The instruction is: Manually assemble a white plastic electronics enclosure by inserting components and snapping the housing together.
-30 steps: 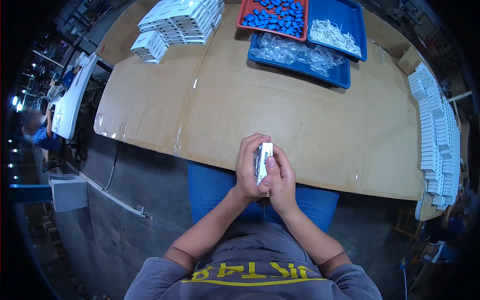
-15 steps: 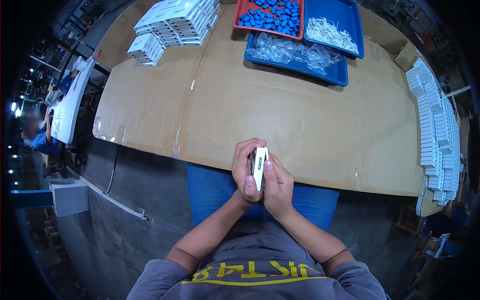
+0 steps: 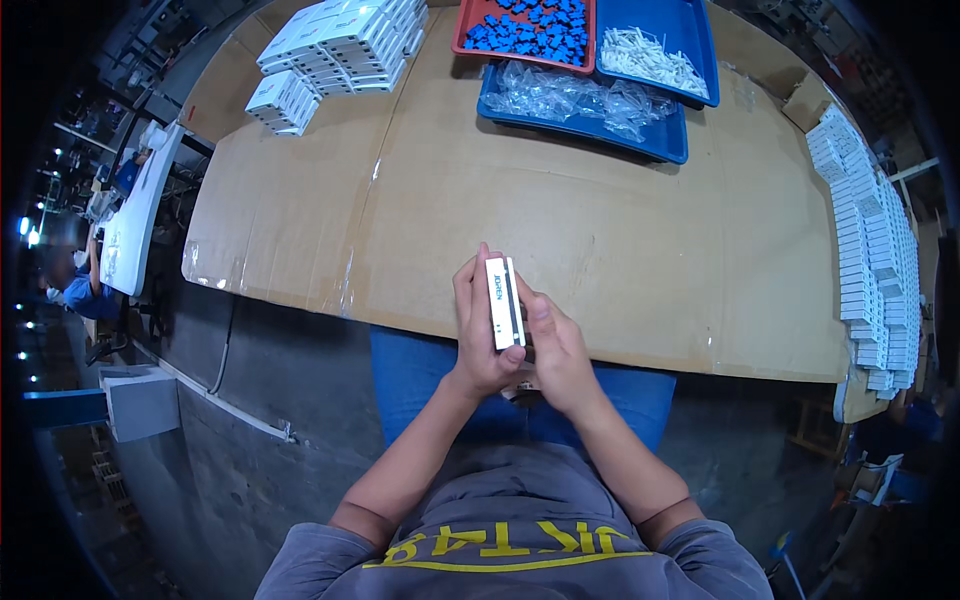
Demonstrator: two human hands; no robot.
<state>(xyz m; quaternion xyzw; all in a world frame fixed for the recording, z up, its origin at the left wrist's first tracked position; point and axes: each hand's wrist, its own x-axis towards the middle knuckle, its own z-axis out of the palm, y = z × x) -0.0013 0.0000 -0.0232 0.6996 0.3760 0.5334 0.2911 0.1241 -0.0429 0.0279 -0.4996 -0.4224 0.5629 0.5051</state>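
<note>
Just over the near edge of the table, both my hands hold a slim white box (image 3: 502, 305) with dark print. Its long face is turned up, and a dark strip runs along its right side. My left hand (image 3: 477, 345) is wrapped round the left side and underside, the thumb at its lower end. From the right, my right hand (image 3: 563, 355) closes against the box with bent fingers. The fingertips beneath it are hidden.
Stacked white boxes (image 3: 345, 40) stand at the far left of the cardboard-covered table (image 3: 470, 210). A red tray (image 3: 590, 66) holds blue pieces; one blue tray (image 3: 712, 60) holds white sticks, another (image 3: 560, 133) clear bags. More small white boxes (image 3: 880, 260) line the right edge.
My hands have moved slightly forward with the box. It has turned, so its printed face looks wider and the dark strip shows on its right side.
</note>
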